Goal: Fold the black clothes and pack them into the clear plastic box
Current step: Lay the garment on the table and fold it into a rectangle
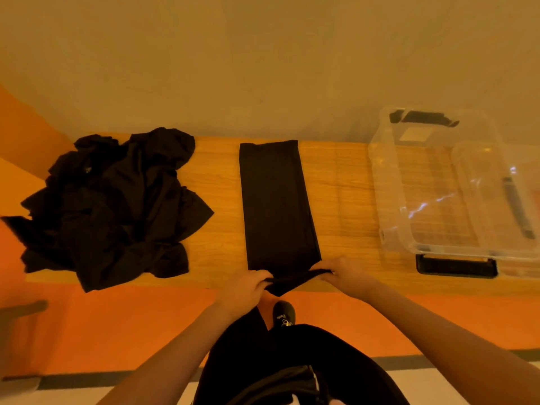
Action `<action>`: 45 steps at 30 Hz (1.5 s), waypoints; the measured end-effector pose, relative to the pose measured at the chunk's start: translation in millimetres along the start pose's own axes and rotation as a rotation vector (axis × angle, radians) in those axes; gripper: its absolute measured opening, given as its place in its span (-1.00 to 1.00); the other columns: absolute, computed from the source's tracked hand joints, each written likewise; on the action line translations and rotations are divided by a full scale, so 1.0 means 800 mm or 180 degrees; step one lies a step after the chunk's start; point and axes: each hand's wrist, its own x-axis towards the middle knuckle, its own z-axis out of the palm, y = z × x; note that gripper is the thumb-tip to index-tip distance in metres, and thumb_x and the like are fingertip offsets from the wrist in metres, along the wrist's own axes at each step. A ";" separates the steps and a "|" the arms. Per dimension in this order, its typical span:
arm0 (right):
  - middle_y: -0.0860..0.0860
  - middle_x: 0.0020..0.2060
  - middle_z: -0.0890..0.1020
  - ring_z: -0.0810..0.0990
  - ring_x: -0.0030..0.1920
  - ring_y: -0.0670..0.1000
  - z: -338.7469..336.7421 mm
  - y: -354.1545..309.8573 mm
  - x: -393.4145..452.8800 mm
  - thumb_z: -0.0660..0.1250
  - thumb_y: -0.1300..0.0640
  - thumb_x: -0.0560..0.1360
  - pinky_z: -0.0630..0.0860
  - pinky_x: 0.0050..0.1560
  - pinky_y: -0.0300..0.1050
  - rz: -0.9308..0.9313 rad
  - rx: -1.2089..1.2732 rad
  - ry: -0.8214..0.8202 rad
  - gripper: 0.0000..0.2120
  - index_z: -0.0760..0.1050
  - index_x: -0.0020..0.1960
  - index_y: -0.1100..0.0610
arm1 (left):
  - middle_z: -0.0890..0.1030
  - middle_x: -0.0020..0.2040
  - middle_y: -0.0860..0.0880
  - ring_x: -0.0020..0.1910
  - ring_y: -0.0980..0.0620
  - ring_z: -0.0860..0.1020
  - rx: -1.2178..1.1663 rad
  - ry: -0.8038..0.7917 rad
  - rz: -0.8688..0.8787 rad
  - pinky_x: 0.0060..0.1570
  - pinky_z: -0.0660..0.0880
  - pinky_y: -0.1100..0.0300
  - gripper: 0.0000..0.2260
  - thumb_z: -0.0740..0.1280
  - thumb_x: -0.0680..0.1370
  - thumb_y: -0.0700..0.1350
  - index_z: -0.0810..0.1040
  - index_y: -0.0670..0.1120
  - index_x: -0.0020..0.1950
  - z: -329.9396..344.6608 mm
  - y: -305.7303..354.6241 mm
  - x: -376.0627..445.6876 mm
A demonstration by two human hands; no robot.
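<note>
Both grips pinch the near hem: your left hand [248, 285] and right hand [343, 271] hold the folded black garment [276, 200]. Its long axis runs straight away from you across the worktop [339, 176]; clear plastic box [391, 182] sits right, nearer your right hand.

The garment [277, 200] I pinch with my left hand [245, 287] and right hand [344, 273] is matt black cloth, smooth where it lies flat. The pile of clothes [111, 206] is the same dull black fabric, rumpled. My table [336, 200] looks like wood with a visible grain and a soft sheen. The box [391, 200] is clear, glossy plastic with bright glints; its latches [455, 267] are matt black plastic.
</note>
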 end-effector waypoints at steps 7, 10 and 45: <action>-0.03 -0.28 0.54 0.48 -0.24 -0.11 -0.040 -0.030 0.021 0.26 0.11 0.55 0.36 -0.20 -0.27 0.0131 0.0651 -0.0107 -0.88 0.55 -0.12 0.02 | 0.44 0.32 0.08 0.30 0.17 0.38 -0.1630 0.0310 -0.0272 0.25 0.32 0.28 -0.55 0.33 0.52 -0.03 0.34 0.00 0.40 -0.032 0.028 0.007; 0.02 -0.29 0.52 0.46 -0.27 -0.10 -0.058 -0.048 0.031 0.24 0.12 0.56 0.34 -0.27 -0.36 0.0134 0.0786 -0.0067 -0.79 0.58 -0.03 0.23 | 0.37 0.36 0.11 0.33 0.12 0.34 -0.1172 0.0145 -0.0102 0.27 0.34 0.19 -0.27 0.45 0.40 0.07 0.18 0.05 0.48 -0.038 0.067 0.019; 0.07 -0.05 0.64 0.61 0.01 0.01 -0.105 -0.045 0.016 0.30 0.20 0.51 0.53 0.05 -0.12 0.0258 0.1992 -0.0192 -0.86 0.56 0.05 0.14 | 0.61 -0.08 0.02 -0.10 0.15 0.60 -0.2852 0.0136 -0.0553 -0.04 0.53 0.25 -0.83 0.16 0.61 -0.19 0.54 -0.06 -0.02 -0.130 0.036 0.004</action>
